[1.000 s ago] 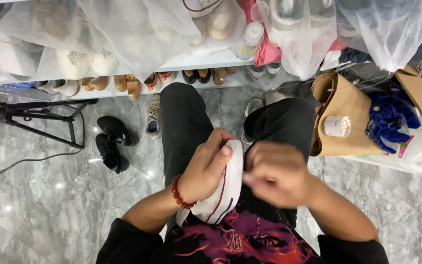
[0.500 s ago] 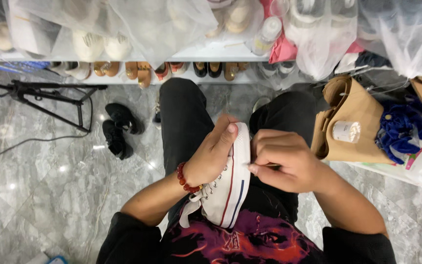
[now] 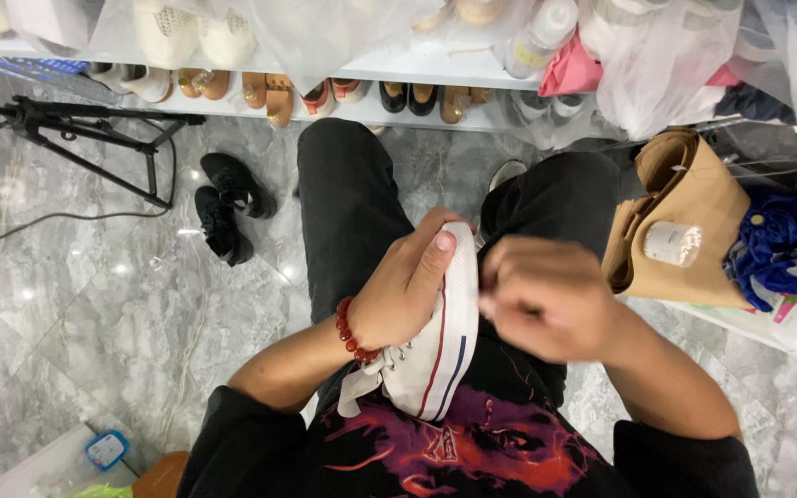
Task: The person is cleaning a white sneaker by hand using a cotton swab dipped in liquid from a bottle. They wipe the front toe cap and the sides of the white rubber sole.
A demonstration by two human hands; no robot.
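White sneaker (image 3: pixel 435 346) with a red and a blue stripe along its sole lies over the person's lap, toe pointing away, laces hanging loose near the black shirt with its red and purple print (image 3: pixel 454 447). The left hand (image 3: pixel 403 295) is wrapped over the upper, thumb pressed on the rubber toe edge; a red bead bracelet (image 3: pixel 350 334) sits on that wrist. The right hand (image 3: pixel 546 300) is just beside the sole's edge, fingers curled in tight and blurred; whether they pinch anything cannot be told.

To the right stands a brown paper bag (image 3: pixel 684 231), open at the top, with a small white round container (image 3: pixel 672 243) lying against it. Beside the bag is a bunch of blue cloth (image 3: pixel 781 240) in clear wrapping, with a pink and green label at its lower edge.

Along the top runs a white shelf (image 3: pixel 398 69) bearing shoes in clear plastic bags, a clear bottle (image 3: pixel 539 37) and a pink pouch (image 3: pixel 572 69); pairs of sandals and shoes stand below it. On the grey marble floor (image 3: pixel 94 304) lie two black shoes (image 3: pixel 223 207) near a black tripod (image 3: pixel 76 124).
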